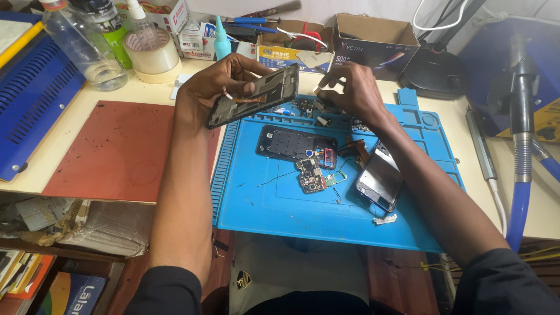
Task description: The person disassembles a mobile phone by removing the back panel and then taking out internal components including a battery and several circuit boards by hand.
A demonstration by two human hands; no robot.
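My left hand (213,87) holds a dark phone frame (256,96) tilted on edge above the top left of the blue work mat (274,204). Close to the frame's right end, my right hand (353,90) pinches a small pale part between fingertips. On the mat below lie a black phone back cover (289,143), a green circuit board (311,175) and a phone screen (380,178) under my right forearm. Small loose parts are scattered near the top of the mat.
A red mat (116,151) lies left of the blue one. At the back stand a clear bottle (84,46), a tape roll (153,55), a teal dropper bottle (222,38) and cardboard boxes (373,41). A hose with a blue sleeve (521,169) hangs at right.
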